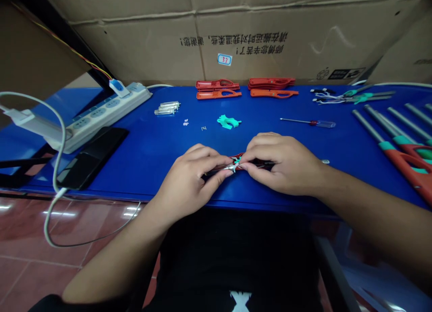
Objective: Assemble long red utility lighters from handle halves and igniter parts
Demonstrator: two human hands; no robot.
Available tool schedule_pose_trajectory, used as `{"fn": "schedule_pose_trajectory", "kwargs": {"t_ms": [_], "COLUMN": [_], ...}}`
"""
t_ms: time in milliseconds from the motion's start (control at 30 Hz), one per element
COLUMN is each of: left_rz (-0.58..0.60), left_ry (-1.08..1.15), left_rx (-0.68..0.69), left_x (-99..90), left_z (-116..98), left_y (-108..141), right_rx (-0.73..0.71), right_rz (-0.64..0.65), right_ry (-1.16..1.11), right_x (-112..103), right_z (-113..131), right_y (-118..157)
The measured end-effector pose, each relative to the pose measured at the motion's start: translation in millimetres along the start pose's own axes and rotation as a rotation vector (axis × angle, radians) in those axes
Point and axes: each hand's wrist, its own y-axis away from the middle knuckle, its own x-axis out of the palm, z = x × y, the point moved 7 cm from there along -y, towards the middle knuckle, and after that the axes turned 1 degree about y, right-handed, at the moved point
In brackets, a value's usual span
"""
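Note:
Near the front edge of the blue table, both hands meet over a red lighter casing [240,156] with small green, white and metallic parts inside. My left hand [192,179] is closed at its left end, thumb and index finger pinching a clear and silver cylinder [229,167]. From the right, my right hand [286,163] pinches near the casing's middle, fingertips at a small white and green part. Fingers cover much of the casing, and what exactly the right fingertips hold is too small to tell.
Behind the hands lie green parts [229,122], clear cylinders [167,108], orange casings [219,94] and a screwdriver [317,123]. Finished-looking lighters [401,159] lie right; a power strip [104,116] and black phone [92,156] lie left. A cardboard box [151,46] stands behind.

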Motion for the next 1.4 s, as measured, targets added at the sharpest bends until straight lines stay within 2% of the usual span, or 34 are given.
{"fn": "schedule_pose_trajectory", "kwargs": {"t_ms": [500,1133,1400], "left_rz": [-0.011,0.023,-0.009], "left_ry": [0.006,0.029,0.052], "left_rx": [0.000,0.001,-0.011], "left_x": [1.1,3.1,0.5], "left_z": [-0.8,-0.5,-0.4], "left_y": [-0.3,0.1,1.0], "right_rx": [-0.023,0.001,0.026], "right_rz": [0.029,0.008,0.007], "right_ry": [0.071,0.020,-0.008], "right_x": [3.7,0.3,0.6], "right_z": [2.3,6.6,6.0], "right_y": [1.3,1.1,0.3]}}
